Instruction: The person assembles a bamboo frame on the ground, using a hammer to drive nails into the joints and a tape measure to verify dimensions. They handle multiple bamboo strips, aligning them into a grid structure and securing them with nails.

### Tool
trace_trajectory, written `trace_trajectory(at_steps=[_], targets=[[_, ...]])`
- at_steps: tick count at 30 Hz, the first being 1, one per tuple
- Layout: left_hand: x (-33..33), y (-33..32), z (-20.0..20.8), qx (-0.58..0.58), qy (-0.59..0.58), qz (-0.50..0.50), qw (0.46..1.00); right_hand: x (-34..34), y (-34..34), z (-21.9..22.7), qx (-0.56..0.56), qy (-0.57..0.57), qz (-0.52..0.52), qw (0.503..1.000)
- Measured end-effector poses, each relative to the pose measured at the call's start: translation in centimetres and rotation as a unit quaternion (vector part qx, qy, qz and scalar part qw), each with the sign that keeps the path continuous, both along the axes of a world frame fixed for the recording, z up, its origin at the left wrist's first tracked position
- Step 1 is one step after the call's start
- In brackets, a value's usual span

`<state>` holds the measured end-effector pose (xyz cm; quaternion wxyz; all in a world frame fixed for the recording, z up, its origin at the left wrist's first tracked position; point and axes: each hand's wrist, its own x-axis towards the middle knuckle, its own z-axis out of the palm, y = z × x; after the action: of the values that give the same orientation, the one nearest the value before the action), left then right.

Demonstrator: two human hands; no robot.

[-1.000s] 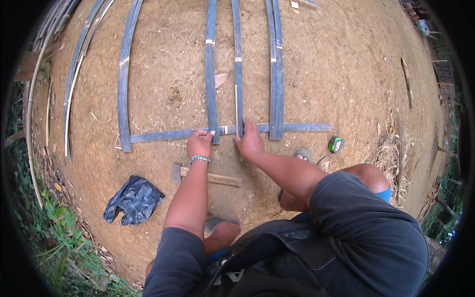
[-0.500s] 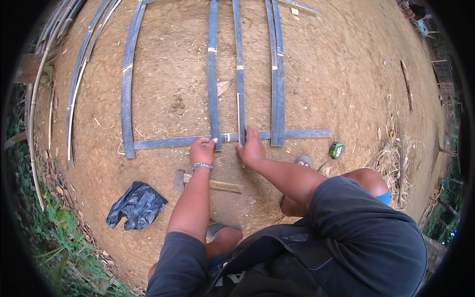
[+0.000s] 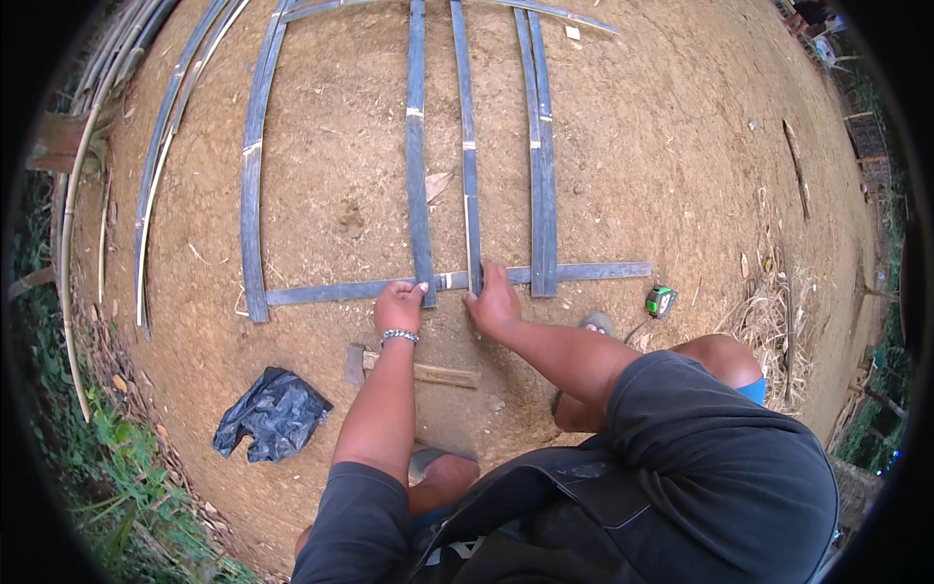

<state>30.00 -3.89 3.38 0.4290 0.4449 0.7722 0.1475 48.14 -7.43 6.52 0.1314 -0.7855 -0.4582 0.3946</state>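
Note:
Dark split bamboo strips lie on bare ground as a frame. My left hand, with a chain bracelet at the wrist, is closed on the near end of a long bamboo strip, its thumb on top. This end crosses over a crosswise bamboo strip. Just to the right, my right hand is closed around the near end of a narrower bamboo strip; its fingertips are partly hidden. Both held strips stretch away from me, roughly parallel.
A hatchet with a wooden handle lies partly beneath my left forearm. Left of it is a crumpled black plastic bag. A green and black tape measure rests at right. More bamboo strips lie at left, and paired strips at right.
The whole scene sits slightly lower in the picture, and more of the far crosswise strip shows. Both hands keep their places on the strip ends.

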Motion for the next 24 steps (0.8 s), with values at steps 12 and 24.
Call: trace_trajectory(at_steps=[12, 24], targets=[[-0.1, 0.1, -0.2, -0.013, 0.010, -0.006, 1.000, 0.1, -0.4, -0.9, 0.036, -0.015, 0.011, 0.999], [0.1, 0.3, 0.9, -0.020, 0.005, 0.002, 1.000, -0.2, 0.4, 0.8, -0.024, 0.000, 0.004, 1.000]])
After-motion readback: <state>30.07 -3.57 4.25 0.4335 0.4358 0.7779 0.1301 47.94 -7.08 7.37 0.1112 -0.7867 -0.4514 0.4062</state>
